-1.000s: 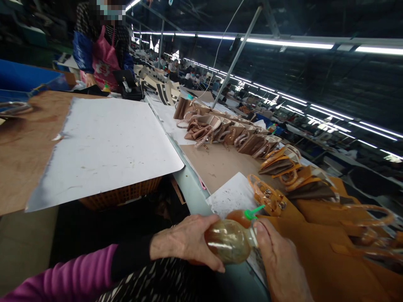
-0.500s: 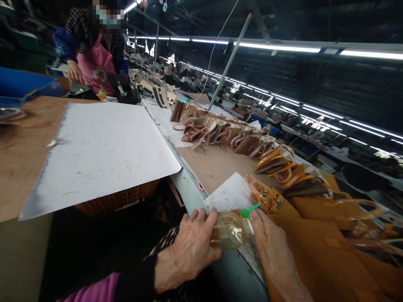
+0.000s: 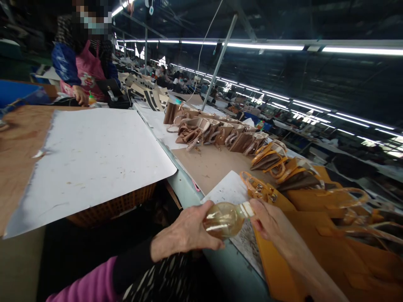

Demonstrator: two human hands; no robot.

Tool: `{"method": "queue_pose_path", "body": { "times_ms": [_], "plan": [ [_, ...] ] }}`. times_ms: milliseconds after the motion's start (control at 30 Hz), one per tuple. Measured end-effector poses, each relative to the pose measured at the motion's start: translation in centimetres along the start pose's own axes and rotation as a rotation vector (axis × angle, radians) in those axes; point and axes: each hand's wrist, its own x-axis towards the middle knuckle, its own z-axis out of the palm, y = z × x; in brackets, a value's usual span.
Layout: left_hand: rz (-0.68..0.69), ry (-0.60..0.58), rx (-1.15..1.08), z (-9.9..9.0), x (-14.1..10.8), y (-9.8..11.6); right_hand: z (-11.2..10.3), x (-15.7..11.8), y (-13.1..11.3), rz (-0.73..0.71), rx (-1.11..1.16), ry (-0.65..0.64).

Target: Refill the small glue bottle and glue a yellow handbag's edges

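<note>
A clear plastic bottle of yellowish liquid lies nearly level above the table edge, its white-collared neck to the right. My left hand is wrapped around the bottle's base end, thumb beneath. The fingers of my right hand are closed at the neck end, over the cap; the green nozzle is out of sight. Below the bottle is a stained white sheet. Beside my right hand, mustard-yellow bags with plastic-wrapped handles lie on the table.
Brown handbags stand in a row farther along the table. On the left, a large white sheet covers a brown board, with an orange basket underneath. A co-worker in a pink apron stands at the far left.
The green nozzle, seen above my right hand before, no longer shows. Both hands and the bottle have shifted slightly left. The co-worker's hand has moved lower.
</note>
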Motion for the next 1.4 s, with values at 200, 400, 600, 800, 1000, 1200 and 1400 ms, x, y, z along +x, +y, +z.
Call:
{"method": "queue_pose_path", "body": {
  "times_ms": [200,400,600,800,1000,1200,1400],
  "plan": [
    [0.043,-0.434,-0.9,-0.6,-1.1,0.4,-2.2,-1.0,-1.8,-0.116,0.04,-0.075],
    [0.053,-0.591,-0.953,-0.1,-0.6,0.2,-1.6,-1.8,-0.7,-0.192,-0.036,-0.052],
    [0.008,-0.381,-0.807,1.5,-0.6,-0.3,-1.1,-1.7,0.6,-0.162,-0.095,-0.028],
    [0.024,-0.108,-0.302,2.8,-0.7,-1.4,-0.2,-1.7,0.9,-0.078,-0.113,-0.011],
    [0.008,0.12,0.003,3.2,-0.4,-0.2,0.1,-1.1,0.2,-0.005,-0.122,0.033],
    [-0.086,0.159,0.175,3.4,0.0,0.3,1.2,-0.3,0.3,0.041,-0.109,0.031],
    [0.018,0.081,-0.263,3.5,0.2,-2.0,0.4,-1.1,-0.1,0.062,0.058,-0.019]
  ]
}}
